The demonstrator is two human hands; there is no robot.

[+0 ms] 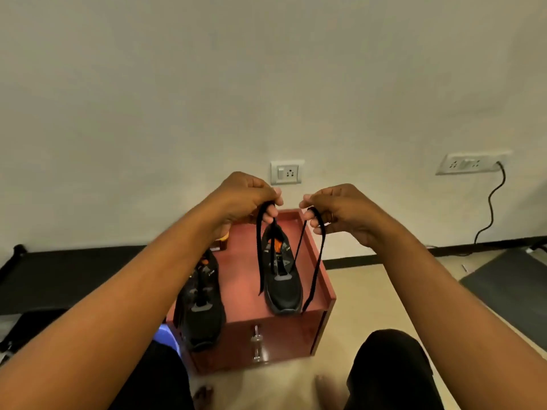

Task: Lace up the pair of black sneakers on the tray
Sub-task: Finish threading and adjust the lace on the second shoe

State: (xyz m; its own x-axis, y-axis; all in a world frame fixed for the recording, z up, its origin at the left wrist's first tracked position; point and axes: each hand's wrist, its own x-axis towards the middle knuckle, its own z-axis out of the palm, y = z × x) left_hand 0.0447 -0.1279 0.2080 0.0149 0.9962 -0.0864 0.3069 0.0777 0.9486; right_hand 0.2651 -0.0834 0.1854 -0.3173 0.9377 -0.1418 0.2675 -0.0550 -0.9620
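Left hand [245, 199] and right hand [340, 213] each pinch one end of the flat black shoelace [260, 247], seemingly evening it; next the ends must cross into the eyelets of the black fabric sneaker [284, 294].

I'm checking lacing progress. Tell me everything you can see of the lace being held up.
The shoelace is black, flat and fabric-looking. It rises in two strands from the low eyelets of the right-hand sneaker, one pinched by the left hand, one by the right hand. Each drapes over the fingers, its free end hanging slack beside the shoe.
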